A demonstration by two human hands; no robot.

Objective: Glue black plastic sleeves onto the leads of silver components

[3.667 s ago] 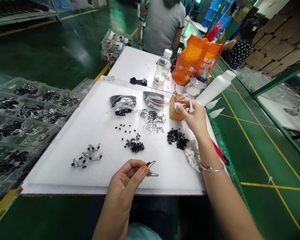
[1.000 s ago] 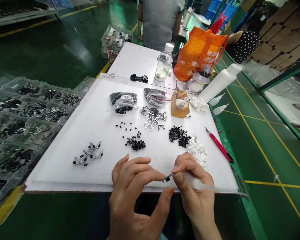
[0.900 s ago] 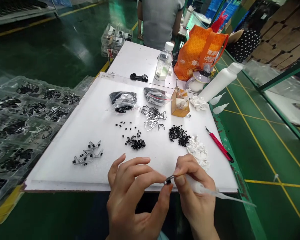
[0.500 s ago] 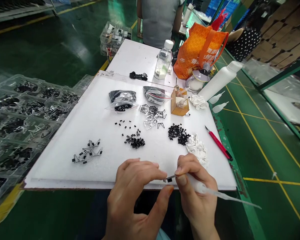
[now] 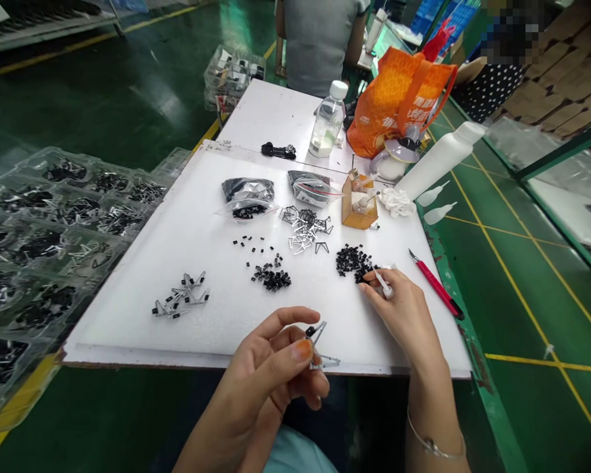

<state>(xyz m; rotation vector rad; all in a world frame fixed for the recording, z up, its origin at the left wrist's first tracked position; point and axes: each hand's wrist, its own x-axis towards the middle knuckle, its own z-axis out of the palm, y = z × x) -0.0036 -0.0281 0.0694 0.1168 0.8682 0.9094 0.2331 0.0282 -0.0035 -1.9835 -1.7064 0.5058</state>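
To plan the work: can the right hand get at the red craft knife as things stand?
Probably yes. The right hand lies close to the red craft knife, and nothing stands between them. It holds a small white dropper, though, so it may need to put that down first.

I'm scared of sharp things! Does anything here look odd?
Yes: the red craft knife lies across the edge of the white foam board with its blade bare, near the right hand.

A green epoxy floor (image 5: 79,118) is marked out with yellow lines (image 5: 522,295), and overhead light is reflected off its glossy surface. Cardboard cartons (image 5: 571,79) are stacked beyond a green metal rack (image 5: 561,156), and blue crates (image 5: 428,20) are seen farther back.
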